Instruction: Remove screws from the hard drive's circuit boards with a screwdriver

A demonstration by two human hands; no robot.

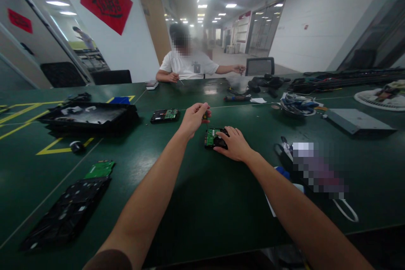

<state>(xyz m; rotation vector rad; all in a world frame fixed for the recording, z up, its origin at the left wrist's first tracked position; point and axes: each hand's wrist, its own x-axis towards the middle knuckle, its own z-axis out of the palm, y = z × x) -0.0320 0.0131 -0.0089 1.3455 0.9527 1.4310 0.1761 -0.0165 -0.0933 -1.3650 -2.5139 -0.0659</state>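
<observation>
A hard drive [210, 138] lies on the green table in front of me, its green circuit board facing up. My right hand [233, 143] rests over its right side, fingers spread on the black casing. In my left hand [195, 119] is a screwdriver [205, 116], held upright by its dark handle with the fingers closed round it. The thin shaft points down at the board's upper edge; whether the tip sits in a screw is too small to tell. Beyond my left wrist lies a second hard drive [164, 115] with part of a green board showing.
A black tray [91, 118] with small white pieces stands at left, above a row of black drives [68, 209]. At right are a grey metal box [359, 120], a bundle of cables [297, 104] and a blurred package [316, 168]. Across the table sits a person [190, 65].
</observation>
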